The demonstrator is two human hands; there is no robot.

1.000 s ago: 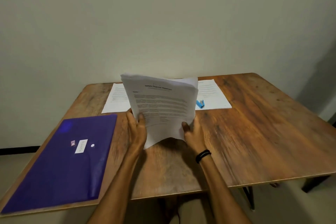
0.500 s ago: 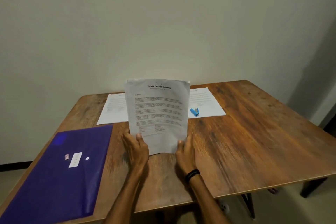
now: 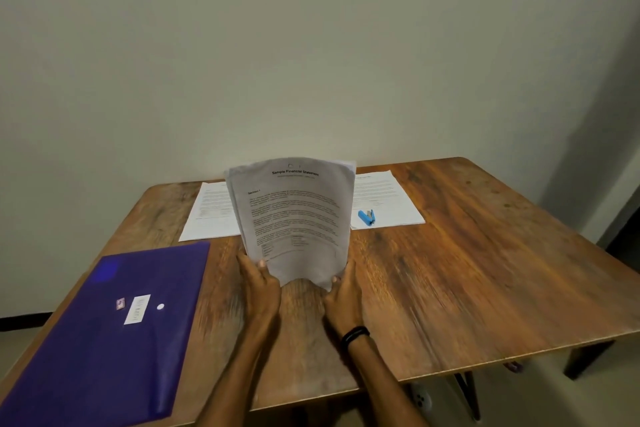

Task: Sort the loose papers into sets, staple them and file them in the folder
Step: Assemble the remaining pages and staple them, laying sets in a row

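Note:
A set of printed papers [image 3: 294, 215] headed "Sample Financial Statement" stands upright on its lower edge at the middle of the wooden table [image 3: 467, 270]. My left hand [image 3: 261, 282] grips its lower left side and my right hand [image 3: 344, 291] grips its lower right side; the bottom edge bows up between them. Behind it lie a left sheet [image 3: 211, 215] and a right sheet [image 3: 384, 198], flat on the table. A small blue stapler [image 3: 367, 217] rests on the right sheet. The purple folder [image 3: 114, 329] lies closed at the near left.
A plain wall rises just behind the table's far edge. The folder overhangs the table's near left corner. Dark table legs [image 3: 467, 395] show under the near right edge. Bare wood spreads over the right half.
The paper set has gone from tilted and splayed to upright and squared between both hands. My view has risen, so the table sits lower in frame.

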